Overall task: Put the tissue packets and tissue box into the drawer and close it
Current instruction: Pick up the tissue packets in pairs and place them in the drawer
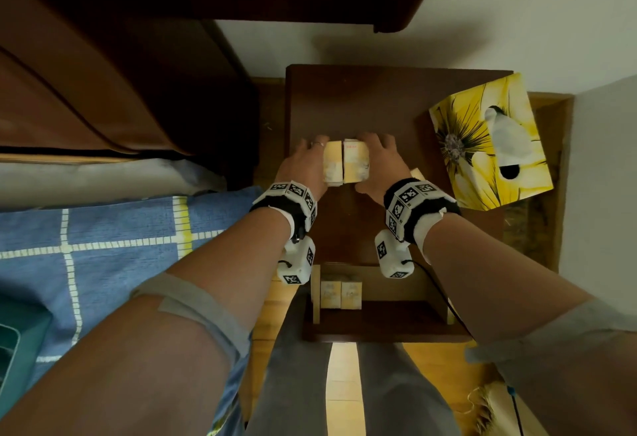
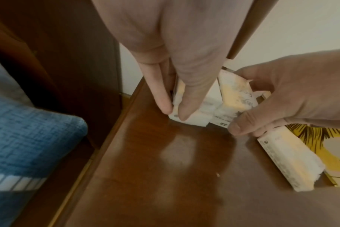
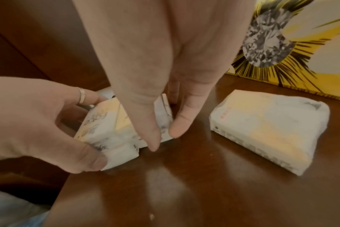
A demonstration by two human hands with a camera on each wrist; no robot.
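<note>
Yellow-and-white tissue packets, two side by side, are sitting at twelve o'clock on the nightstand top, long axes running twelve to six. I am clamping one in my left hand, one in my right hand. Behind me at six, the open drawer is waiting with two packets already inside. A spare packet and the tissue box are lying at two o'clock; a blue bedcover is spreading at nine.

We see pale yellow-and-white tissue packets on a dark brown tabletop. The tissue box bears yellow flowers; the bedcover is blue, white-checked.
</note>
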